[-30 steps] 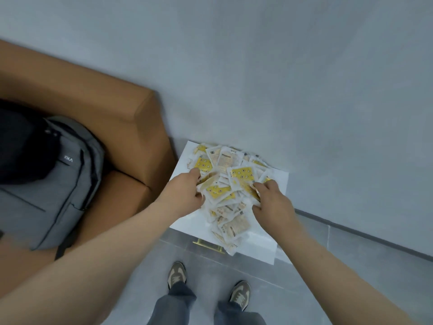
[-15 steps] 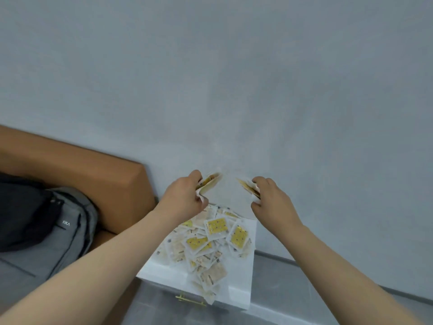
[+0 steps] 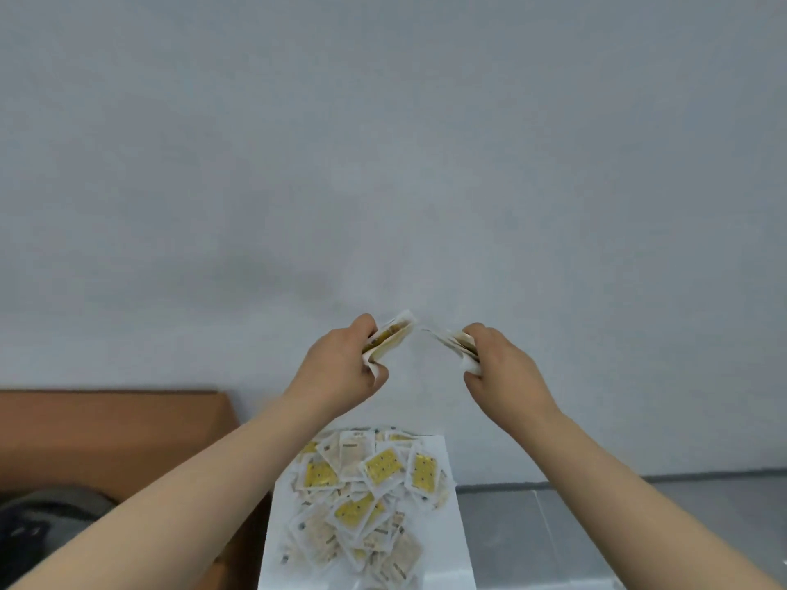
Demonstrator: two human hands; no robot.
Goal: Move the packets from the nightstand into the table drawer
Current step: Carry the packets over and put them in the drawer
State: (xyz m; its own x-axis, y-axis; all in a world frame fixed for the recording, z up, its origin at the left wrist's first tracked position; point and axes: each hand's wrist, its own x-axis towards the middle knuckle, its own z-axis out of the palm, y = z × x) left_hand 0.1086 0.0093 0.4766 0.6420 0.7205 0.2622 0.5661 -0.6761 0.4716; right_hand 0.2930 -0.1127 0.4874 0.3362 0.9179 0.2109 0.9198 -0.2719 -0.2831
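The white nightstand stands on the grey floor, its far edge at the wall. A loose heap of packets, some yellow-faced and some pale, lies overlapping on its top, with the right edge bare.

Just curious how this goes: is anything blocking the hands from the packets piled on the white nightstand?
Nothing visible does. The left hand and right hand each grip a few packets above the pile on the nightstand, only air between. The drawer is out of view.

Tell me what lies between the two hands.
Head view: only the left bundle in the left hand and right bundle in the right hand, tips close together.
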